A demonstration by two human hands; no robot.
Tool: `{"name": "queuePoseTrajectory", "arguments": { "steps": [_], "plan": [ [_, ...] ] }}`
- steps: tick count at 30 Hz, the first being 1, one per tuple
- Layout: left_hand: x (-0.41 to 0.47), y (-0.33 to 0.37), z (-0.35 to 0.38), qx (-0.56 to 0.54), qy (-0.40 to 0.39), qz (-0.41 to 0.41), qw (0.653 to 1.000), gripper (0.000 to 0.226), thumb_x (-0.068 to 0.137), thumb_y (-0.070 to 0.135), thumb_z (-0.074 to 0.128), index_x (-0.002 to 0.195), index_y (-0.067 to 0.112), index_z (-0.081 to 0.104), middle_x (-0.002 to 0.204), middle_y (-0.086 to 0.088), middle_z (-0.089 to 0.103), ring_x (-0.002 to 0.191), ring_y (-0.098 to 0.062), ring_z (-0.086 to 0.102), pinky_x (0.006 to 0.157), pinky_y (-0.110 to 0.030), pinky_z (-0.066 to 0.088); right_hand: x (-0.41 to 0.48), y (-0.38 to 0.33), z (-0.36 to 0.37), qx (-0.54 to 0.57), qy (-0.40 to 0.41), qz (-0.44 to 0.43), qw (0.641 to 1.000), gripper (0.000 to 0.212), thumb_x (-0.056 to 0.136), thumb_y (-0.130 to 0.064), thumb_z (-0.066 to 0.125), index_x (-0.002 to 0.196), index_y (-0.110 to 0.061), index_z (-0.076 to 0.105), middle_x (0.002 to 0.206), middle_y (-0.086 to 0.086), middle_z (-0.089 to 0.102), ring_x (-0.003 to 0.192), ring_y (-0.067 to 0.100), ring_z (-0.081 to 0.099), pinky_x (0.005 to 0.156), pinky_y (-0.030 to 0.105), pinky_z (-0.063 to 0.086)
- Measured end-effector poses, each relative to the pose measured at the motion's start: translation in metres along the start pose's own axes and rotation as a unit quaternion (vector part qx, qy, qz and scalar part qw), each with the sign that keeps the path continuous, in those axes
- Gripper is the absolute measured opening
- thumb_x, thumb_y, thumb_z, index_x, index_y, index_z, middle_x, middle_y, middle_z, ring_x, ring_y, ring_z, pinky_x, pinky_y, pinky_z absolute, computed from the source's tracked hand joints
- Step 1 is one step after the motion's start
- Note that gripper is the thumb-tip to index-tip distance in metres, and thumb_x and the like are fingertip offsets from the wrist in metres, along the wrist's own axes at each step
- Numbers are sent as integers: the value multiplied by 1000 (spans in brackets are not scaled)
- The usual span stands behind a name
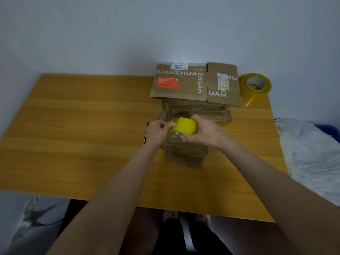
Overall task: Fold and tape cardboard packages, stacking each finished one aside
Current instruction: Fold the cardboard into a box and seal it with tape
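While I'm mid-taping 1 folded piece, next move likely needs strip drawn out and pressed across seam. Wooden table (92, 126): smooth, yellow grain. Flattened cardboard pile (195, 83) at 12 o'clock: printed brown top sheet, corrugated edges. Folded package (185, 153) dead centre under my hands: matte, blocky. My right hand (204, 133) wraps round yellow tape roll (185, 126), glossy cylinder; my left hand (158, 131) pinches its loose end. Spare clear roll (255, 87) at 1 o'clock.

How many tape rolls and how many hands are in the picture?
Tape rolls: 2 (yellow roll, clear roll)
Hands: 2 (left hand, right hand)
Total: 4
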State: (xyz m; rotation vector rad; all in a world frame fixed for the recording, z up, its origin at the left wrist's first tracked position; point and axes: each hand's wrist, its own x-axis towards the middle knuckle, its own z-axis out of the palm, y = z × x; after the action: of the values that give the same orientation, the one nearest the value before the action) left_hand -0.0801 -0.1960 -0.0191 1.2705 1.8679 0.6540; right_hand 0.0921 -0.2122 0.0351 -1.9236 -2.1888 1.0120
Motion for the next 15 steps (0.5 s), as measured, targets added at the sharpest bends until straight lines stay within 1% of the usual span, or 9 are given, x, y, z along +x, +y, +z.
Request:
{"name": "queuePoseTrajectory", "arguments": {
  "steps": [2, 5, 8, 9, 10, 12, 13, 15],
  "plan": [
    [1, -2, -2, 12, 7, -20, 1000, 25, 93, 23, 59, 69, 18, 61, 69, 4, 61, 74, -15, 57, 68, -26, 39, -2, -1, -2, -30, 27, -13, 999, 67, 76, -54, 71, 130, -31, 37, 110, 1, 59, 97, 24, 58, 81, 38, 47],
    [2, -3, -8, 37, 15, -31, 999, 20, 94, 24, 57, 81, 12, 67, 80, 2, 64, 78, -12, 54, 70, -24, 38, -6, -2, -5, -65, 53, -42, 996, 67, 79, -60, 65, 135, -36, 37, 117, 1, 61, 105, 25, 57, 89, 41, 44],
    [3, -6, -12, 56, 22, -35, 998, 19, 95, 23, 57, 86, 11, 68, 84, -1, 64, 79, -13, 54, 70, -25, 37, -8, -2, -6, -102, 62, -52, 992, 69, 82, -67, 54, 142, -42, 34, 123, 1, 59, 112, 24, 54, 98, 41, 40],
    [5, -9, -14, 58, 25, -42, 997, 20, 95, 24, 56, 88, 9, 68, 85, -2, 65, 77, -14, 55, 68, -25, 39, -8, 0, -6, -126, 64, -52, 989, 68, 84, -69, 49, 144, -44, 32, 122, 1, 58, 111, 24, 54, 98, 39, 38],
    [7, -12, -17, 59, 28, -52, 997, 21, 95, 24, 56, 91, 8, 69, 85, -3, 65, 73, -14, 55, 63, -24, 39, -8, 2, -7, -150, 65, -50, 985, 65, 86, -69, 43, 145, -45, 31, 121, 2, 56, 110, 23, 54, 97, 38, 37],
    [10, -19, -23, 57, 30, -70, 995, 22, 96, 24, 56, 91, 6, 68, 81, -1, 64, 61, -7, 50, 52, -21, 35, -9, 6, -10, -171, 62, -45, 982, 59, 90, -68, 38, 144, -45, 32, 118, 1, 54, 107, 21, 53, 95, 37, 36],
    [11, -22, -24, 58, 33, -75, 995, 22, 96, 24, 56, 91, 6, 68, 80, 0, 63, 59, -5, 48, 51, -21, 34, -8, 8, -11, -169, 59, -42, 983, 57, 91, -66, 37, 144, -45, 33, 117, 0, 53, 108, 20, 53, 95, 37, 36],
    [10, -24, -22, 59, 44, -80, 994, 22, 96, 23, 55, 89, 7, 67, 79, 1, 61, 63, -6, 49, 56, -22, 34, -7, 7, -10, -162, 53, -38, 985, 54, 92, -64, 39, 142, -45, 36, 115, 0, 52, 111, 20, 51, 96, 38, 35]
  ]
}}
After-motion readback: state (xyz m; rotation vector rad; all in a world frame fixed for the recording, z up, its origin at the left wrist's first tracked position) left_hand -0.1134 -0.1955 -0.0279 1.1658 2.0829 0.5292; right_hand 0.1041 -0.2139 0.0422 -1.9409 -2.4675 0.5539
